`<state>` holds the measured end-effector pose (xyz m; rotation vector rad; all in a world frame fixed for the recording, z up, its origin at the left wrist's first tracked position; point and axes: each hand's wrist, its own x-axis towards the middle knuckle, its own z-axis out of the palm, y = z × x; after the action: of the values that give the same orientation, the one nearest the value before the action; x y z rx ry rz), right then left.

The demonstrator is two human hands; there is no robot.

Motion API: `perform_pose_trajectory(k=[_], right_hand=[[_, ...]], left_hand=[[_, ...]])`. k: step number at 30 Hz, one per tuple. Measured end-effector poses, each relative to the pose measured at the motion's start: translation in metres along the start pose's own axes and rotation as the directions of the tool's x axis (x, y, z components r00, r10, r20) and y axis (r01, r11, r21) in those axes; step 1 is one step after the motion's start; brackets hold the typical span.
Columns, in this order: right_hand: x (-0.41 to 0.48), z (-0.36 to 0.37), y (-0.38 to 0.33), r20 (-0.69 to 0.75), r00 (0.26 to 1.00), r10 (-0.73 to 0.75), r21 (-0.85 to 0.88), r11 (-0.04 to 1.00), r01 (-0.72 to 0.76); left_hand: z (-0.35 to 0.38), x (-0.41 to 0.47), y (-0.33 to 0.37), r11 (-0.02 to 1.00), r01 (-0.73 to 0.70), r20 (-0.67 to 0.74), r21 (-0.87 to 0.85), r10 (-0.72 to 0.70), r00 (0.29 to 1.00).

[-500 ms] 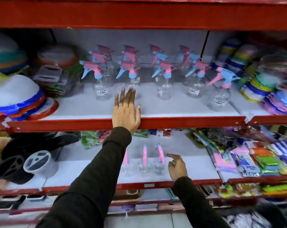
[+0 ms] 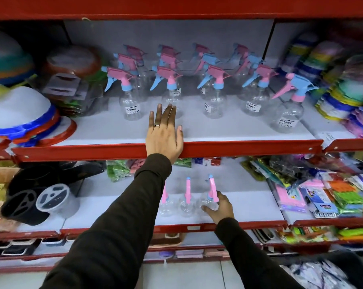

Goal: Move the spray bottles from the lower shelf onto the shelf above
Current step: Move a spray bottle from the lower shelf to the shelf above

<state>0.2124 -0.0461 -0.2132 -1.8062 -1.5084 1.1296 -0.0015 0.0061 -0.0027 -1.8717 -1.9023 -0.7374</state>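
Three clear spray bottles with pink-and-blue heads stand in a row on the lower shelf [image 2: 249,207]: left bottle [image 2: 165,202], middle bottle [image 2: 187,200], right bottle [image 2: 210,197]. My right hand [image 2: 219,207] wraps its fingers around the right bottle's body. My left hand [image 2: 164,132] lies flat and empty, palm down, on the front of the upper shelf [image 2: 239,132], just before several spray bottles [image 2: 215,94] standing there in rows.
Stacked hats [image 2: 20,115] fill the upper shelf's left side, coloured stacked goods [image 2: 343,94] its right. On the lower shelf, black fans [image 2: 36,197] sit left and packaged items [image 2: 326,195] right. Red shelf lips [image 2: 249,147] run along each front edge.
My right hand has moved left and closed around the rightmost lower bottle. My left hand has stayed flat on the upper shelf.
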Motion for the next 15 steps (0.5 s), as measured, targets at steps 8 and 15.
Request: perform_pose_trajectory(k=[8,15], right_hand=[[-0.035,-0.05,-0.02,-0.188,0.929,-0.319,0.019,0.944,0.328],[-0.056,-0.105,-0.081,-0.367,0.749,-0.551,-0.047,0.816,0.576]], left_hand=[[-0.005,-0.002,0.002,1.0,0.007,0.028,-0.003,-0.007,1.0],[-0.007,-0.004,0.003,1.0,0.0,0.041,0.006,0.0,0.999]])
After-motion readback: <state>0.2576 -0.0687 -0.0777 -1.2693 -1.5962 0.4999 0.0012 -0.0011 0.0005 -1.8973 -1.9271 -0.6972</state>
